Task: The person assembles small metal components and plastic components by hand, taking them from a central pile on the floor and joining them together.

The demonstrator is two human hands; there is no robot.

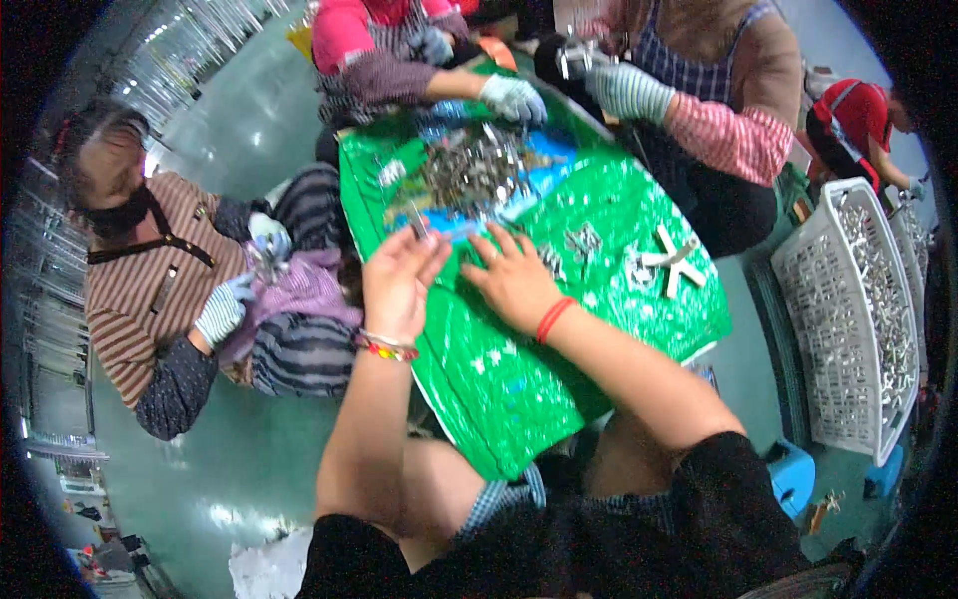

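Over the green-covered table point(519, 419), the left hand point(394, 275) pinched a small metal piece point(420, 222) between thumb and fingers; the right hand point(514, 282) lay apart, fingers bent near the metal pile point(479, 170), any hold unclear. The small metal piece seemed light, stiff and slick, best taken by its sides; no writing was legible.

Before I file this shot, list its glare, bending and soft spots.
Head view: white glints speckle the green sheet, and light reflects off the floor; head view: black corners, with the white basket bowed near the right rim; head view: the metal piece in the left hand lacks fine detail, and the pile blurs together.
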